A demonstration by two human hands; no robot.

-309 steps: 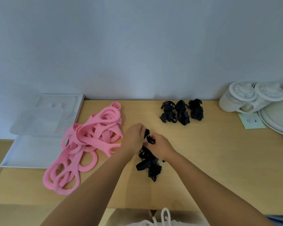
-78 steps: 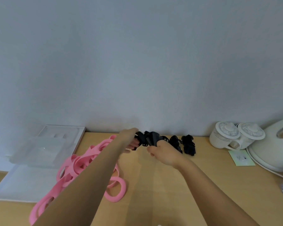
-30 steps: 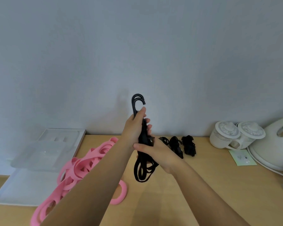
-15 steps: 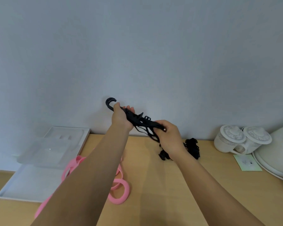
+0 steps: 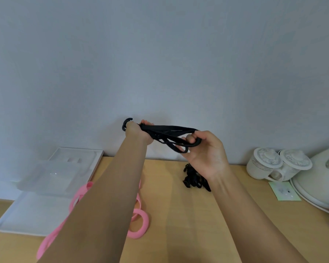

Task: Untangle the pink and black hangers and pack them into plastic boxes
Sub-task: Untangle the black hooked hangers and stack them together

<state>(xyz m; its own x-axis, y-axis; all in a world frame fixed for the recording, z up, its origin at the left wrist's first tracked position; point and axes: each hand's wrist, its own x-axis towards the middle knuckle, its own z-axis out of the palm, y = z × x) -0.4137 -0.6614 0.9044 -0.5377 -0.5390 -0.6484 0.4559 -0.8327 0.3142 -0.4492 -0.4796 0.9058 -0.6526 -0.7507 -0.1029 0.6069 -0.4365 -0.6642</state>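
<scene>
Black hanger (image 5: 169,130) was held in the air above the worktop (image 5: 179,224), stretched between both hands. Left hand (image 5: 139,131) gripped the hook end, fingers curled round it. Right hand (image 5: 203,149) pinched the looped straps, possibly several tangled. Pink hangers (image 5: 139,223) lay under the left forearm, bundled black hangers (image 5: 193,180) behind the right wrist, and a clear plastic box (image 5: 51,173) far left.
</scene>
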